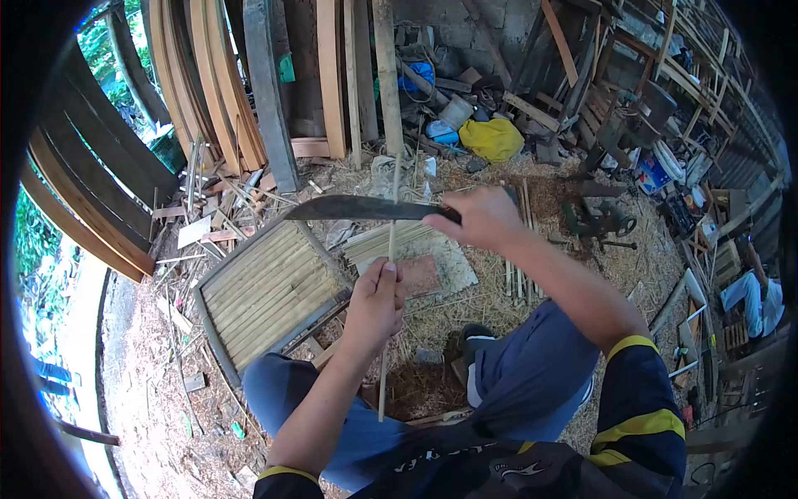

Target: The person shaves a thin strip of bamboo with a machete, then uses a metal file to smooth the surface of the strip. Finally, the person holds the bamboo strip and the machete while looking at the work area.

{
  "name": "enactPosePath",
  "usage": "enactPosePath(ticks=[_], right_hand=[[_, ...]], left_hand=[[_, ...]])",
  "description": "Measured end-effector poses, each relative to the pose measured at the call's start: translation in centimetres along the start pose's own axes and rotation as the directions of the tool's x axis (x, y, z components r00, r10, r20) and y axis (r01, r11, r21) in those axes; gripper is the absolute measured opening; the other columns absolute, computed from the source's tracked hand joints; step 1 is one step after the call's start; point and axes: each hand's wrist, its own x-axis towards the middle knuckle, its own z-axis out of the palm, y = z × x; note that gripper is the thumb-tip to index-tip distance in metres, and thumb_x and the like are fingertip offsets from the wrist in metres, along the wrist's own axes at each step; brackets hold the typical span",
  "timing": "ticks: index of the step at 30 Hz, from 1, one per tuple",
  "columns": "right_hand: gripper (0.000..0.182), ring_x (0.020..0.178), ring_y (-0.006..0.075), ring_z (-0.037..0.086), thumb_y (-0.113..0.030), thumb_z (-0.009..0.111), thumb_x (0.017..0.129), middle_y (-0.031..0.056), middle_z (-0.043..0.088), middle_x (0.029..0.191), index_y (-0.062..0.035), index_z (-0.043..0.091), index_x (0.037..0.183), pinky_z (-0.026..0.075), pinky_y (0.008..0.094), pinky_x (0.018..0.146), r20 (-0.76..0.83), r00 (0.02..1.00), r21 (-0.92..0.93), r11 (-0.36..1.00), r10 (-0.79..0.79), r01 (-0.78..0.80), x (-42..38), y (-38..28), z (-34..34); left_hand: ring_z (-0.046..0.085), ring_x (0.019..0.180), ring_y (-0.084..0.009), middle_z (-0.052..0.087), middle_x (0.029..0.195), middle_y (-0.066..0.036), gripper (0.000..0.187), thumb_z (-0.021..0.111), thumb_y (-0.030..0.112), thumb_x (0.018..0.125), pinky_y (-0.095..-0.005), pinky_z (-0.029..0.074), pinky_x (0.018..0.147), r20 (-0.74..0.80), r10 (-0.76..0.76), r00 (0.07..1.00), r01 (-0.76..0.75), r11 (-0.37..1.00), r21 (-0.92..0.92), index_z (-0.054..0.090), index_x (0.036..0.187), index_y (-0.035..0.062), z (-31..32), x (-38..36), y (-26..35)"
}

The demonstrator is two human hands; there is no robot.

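Yellow-banded dark jersey [465,476], lettering [429,455] unreadable; we find our right grip [484,218] closed round a curved, dark-bladed machete [353,208], our left grip [378,301] round a slender pale stick [392,244].

Single head-worn view — facing forward and down — left hand [376,303], right hand [482,218] close below

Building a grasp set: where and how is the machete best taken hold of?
By its dark handle, approached from the person's right, where the right hand holds it. The long blade extends left and crosses the thin stick, so gripping there likely keeps the palm off the blade.
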Motion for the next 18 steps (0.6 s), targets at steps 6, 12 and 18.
enactPosePath(ticks=[6,12,18], right_hand=[[0.062,0.055,0.0345,0.065,-0.069,0.056,0.091,0.0124,0.062,0.057,-0.0105,0.065,0.072,0.053,0.0462,0.055,-0.008,0.999,0.049,0.998,0.039,-0.039,0.1,0.7,-0.7],[0.068,0.057,0.0363,0.066,-0.073,0.051,0.091,0.0148,0.063,0.059,-0.0099,0.070,0.075,0.054,0.0482,0.058,0.018,0.997,0.040,0.996,0.081,-0.082,0.2,2.0,-0.7],[0.069,0.062,0.0381,0.068,-0.074,0.050,0.092,0.0179,0.065,0.063,-0.0098,0.073,0.077,0.055,0.0500,0.062,0.011,0.993,0.018,0.993,0.119,-0.119,-0.3,2.7,-0.5]], left_hand=[[0.032,0.047,-0.0038,0.038,0.064,0.006,0.023,0.042,0.025,0.111,-0.0232,0.024,0.039,-0.001,-0.016,1.000,0.016,0.999,0.034,0.050,0.095,0.0105,0.4,-0.6,0.4],[0.032,0.047,-0.0034,0.038,0.064,0.006,0.024,0.043,0.026,0.111,-0.0232,0.025,0.039,0.020,-0.060,0.998,0.059,0.998,0.034,0.049,0.094,0.0103,0.1,-0.6,0.5],[0.033,0.049,-0.0033,0.038,0.065,0.006,0.024,0.042,0.025,0.111,-0.0234,0.025,0.041,0.012,-0.001,1.000,0.000,0.998,0.060,0.049,0.094,0.0092,0.4,-0.4,0.4]])
